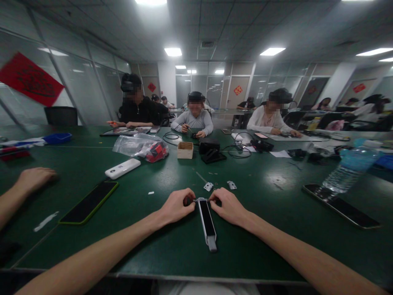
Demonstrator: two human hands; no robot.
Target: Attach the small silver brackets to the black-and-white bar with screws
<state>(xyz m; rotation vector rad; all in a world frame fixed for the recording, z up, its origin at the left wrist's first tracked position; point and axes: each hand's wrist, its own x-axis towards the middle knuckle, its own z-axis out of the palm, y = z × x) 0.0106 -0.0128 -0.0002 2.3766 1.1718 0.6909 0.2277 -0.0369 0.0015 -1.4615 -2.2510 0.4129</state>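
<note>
Head view: a slim, pale-edged device (208, 221) with a dark face is lying flat on the green table (172, 250), between the forearms.
Long axis: it is running away from the person, leaning slightly left, its far end sitting between the fingertips.
Left hand: the left hand (178, 206) is resting just left of that end, thumb and fingers narrow; whether they are gripping anything, I cannot tell.
Right hand: the right hand (229, 208) is mirroring it opposite, equally narrow, its hold also unclear; neither hand is clearly lying nearer.
Metal plates: one small plate (208, 187) and another plate (231, 185) are lying just beyond the hands.
Green-edged phone: this phone (90, 203) is lying well to the left.
Far side: a small box (185, 151) is standing before a seated co-worker (196, 119).
</note>
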